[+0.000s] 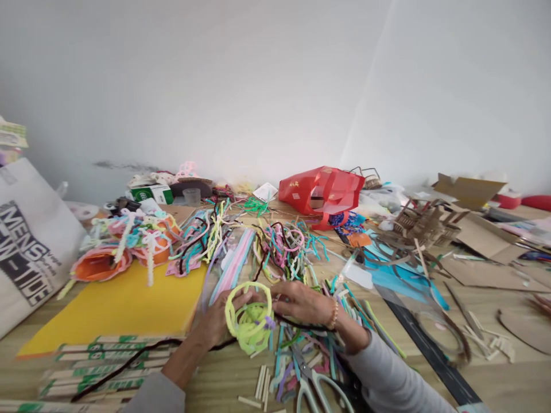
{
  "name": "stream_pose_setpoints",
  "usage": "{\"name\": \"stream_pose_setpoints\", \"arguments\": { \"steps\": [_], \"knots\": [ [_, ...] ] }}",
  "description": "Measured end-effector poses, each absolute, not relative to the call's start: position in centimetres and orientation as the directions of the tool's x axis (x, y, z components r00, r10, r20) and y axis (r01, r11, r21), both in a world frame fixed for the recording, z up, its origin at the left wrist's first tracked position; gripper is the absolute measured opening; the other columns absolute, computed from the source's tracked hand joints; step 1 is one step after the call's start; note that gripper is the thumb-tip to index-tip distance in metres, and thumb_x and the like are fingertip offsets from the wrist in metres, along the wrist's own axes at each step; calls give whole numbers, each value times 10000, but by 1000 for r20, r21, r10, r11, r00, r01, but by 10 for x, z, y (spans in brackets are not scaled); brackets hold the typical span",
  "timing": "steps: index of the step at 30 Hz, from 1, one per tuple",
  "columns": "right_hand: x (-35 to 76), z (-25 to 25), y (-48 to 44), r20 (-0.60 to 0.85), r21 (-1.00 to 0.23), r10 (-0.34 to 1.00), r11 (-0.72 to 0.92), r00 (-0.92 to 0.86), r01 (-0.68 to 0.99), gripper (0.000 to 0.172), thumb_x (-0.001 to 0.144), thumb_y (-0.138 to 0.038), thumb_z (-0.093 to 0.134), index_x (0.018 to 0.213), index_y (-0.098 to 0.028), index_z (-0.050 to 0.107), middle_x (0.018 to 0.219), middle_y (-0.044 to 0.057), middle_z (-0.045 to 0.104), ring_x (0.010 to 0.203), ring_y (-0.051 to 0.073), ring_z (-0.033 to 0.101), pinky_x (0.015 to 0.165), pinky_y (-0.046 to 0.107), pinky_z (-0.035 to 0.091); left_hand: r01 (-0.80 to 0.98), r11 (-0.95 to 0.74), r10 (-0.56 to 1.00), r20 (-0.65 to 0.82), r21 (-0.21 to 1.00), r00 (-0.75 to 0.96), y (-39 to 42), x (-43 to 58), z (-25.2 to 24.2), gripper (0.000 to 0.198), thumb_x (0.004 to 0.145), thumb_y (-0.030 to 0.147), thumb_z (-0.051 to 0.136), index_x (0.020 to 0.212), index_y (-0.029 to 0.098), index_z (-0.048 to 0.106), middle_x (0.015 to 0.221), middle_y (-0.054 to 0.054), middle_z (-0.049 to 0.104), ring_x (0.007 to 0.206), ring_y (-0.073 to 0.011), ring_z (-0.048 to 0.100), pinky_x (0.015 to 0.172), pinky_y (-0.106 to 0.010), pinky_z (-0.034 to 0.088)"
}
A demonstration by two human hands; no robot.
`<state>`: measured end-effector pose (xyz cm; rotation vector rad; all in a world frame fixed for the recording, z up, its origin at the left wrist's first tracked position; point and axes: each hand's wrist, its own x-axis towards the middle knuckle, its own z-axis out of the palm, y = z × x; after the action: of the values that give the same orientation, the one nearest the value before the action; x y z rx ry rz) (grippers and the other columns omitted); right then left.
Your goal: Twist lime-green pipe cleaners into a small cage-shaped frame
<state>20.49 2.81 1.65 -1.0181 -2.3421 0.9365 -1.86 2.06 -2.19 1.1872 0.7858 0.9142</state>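
While left hand (pixel 218 322) and right hand (pixel 303 302) hold round yellow-green fuzzy-wire cage (pixel 252 328), seemingly mostly shaped, long black fuzzy stem (pixel 163 343) trails, apparently unworked.

The right sleeve (pixel 387 370) is light grey and long, made of plain, soft-looking cloth with loose creases, and the left sleeve (pixel 159 396), of which only the end shows, is a matching grey. A bracelet (pixel 334 314) of small, round, pinkish-gold beads circles the wrist of the bare right hand (pixel 303 304).
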Motion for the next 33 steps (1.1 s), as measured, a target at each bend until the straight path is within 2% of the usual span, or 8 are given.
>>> {"name": "stream_pose_setpoints", "arguments": {
  "steps": [6, 9, 14, 19, 24, 27, 30, 33],
  "knots": [
    [233, 41, 53, 313, -585, 824, 559, -473, 587, 226, 892, -268, 484, 992, -191, 671, 929, 54, 687, 795, 169, 614, 688, 253, 454, -197, 212, 857, -85, 957, 509, 22, -21, -29, 249, 811, 348, 615, 939, 158, 712, 910, -102, 716, 821, -235, 636, 745, -301, 465],
    [249, 27, 82, 386, -516, 890, 427, -244, 743, 185, 853, -222, 516, 952, -188, 668, 916, 60, 674, 793, 170, 601, 755, 278, 445, -153, 191, 850, -86, 970, 519, 22, -25, -30, 255, 807, 363, 617, 947, 176, 721, 919, -93, 721, 825, -240, 635, 771, -306, 456],
    [263, -3, 116, 413, -548, 908, 308, -69, 777, 171, 775, -156, 541, 905, -161, 651, 974, 95, 628, 759, 173, 580, 764, 316, 430, -146, 140, 825, -34, 979, 564, 20, -26, -25, 349, 814, 415, 594, 1040, 171, 700, 866, -93, 723, 869, -260, 626, 758, -313, 451],
    [267, -11, 123, 416, -655, 909, 303, -4, 692, 103, 769, -220, 529, 748, -159, 610, 743, 55, 632, 691, 176, 576, 694, 302, 443, -172, 68, 851, 33, 983, 524, 18, -23, -20, 362, 815, 437, 583, 1065, 197, 689, 854, -80, 718, 883, -249, 621, 737, -298, 450],
    [276, 3, 118, 388, -801, 921, 316, 40, 508, 273, 854, -423, 436, 802, -166, 512, 702, 52, 638, 535, 139, 567, 491, 240, 431, -176, 101, 825, 17, 979, 565, 16, -21, -13, 340, 804, 446, 595, 979, 181, 716, 935, -95, 705, 854, -244, 619, 709, -293, 453],
    [278, 15, 108, 373, -851, 926, 322, 48, 415, 338, 861, -502, 427, 786, -176, 469, 644, 30, 618, 392, 88, 447, 382, 208, 349, -144, 50, 822, 41, 988, 568, 15, -20, -6, 332, 802, 443, 599, 915, 160, 731, 942, -99, 704, 863, -245, 610, 766, -305, 444],
    [276, 28, 94, 397, -867, 915, 352, 63, 353, 338, 868, -517, 450, 823, -182, 464, 635, 7, 596, 389, 69, 403, 375, 194, 327, -105, 51, 797, 22, 993, 603, 12, -20, 0, 344, 801, 445, 600, 932, 155, 731, 914, -100, 704, 847, -248, 610, 774, -312, 441],
    [268, 40, 79, 510, -847, 852, 476, 116, 237, 302, 860, -488, 520, 862, -190, 472, 707, 21, 617, 491, 96, 504, 445, 209, 417, -94, 41, 783, 26, 995, 621, 11, -19, 2, 401, 787, 483, 601, 940, 134, 726, 920, -110, 695, 864, -257, 598, 768, -308, 440]
  ]
}}
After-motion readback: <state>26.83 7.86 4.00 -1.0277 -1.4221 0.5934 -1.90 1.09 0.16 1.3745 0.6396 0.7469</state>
